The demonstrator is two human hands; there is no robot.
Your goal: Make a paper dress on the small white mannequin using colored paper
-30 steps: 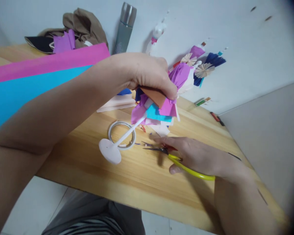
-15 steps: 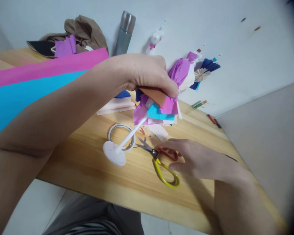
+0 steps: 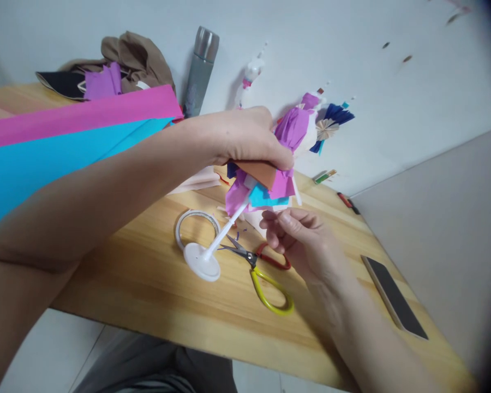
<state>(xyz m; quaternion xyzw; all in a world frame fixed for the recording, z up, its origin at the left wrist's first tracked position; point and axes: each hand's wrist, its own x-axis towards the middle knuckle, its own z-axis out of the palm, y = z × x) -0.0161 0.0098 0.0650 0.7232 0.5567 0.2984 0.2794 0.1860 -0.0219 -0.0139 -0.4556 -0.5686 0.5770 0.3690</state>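
My left hand (image 3: 257, 136) is closed around a bundle of coloured paper (image 3: 282, 185) on a white stand. Purple, pink, blue and orange-brown pieces hang below the fingers. The stand (image 3: 202, 262) is tilted, its rod running down to a round base. Just under the paper's lower edge, my right hand (image 3: 298, 232) has loosely curled fingers and holds nothing I can see. Beneath it on the table lie scissors (image 3: 251, 257), blades parted, with one red and one yellow handle. A roll of tape (image 3: 180, 226) lies behind the stand's base.
Pink and blue paper sheets (image 3: 45, 147) stretch across the left side. A bottle (image 3: 200, 76), a brown cloth (image 3: 141, 60) and a black cap (image 3: 61, 84) stand or lie along the wall. Paper-decorated white items (image 3: 327, 128) are behind my left hand. A phone (image 3: 393, 297) lies at the right.
My right hand has left the red scissor handle and risen toward the paper's lower edge. The scissors stay on the table. My left hand still grips the bundle; the view has shifted slightly.
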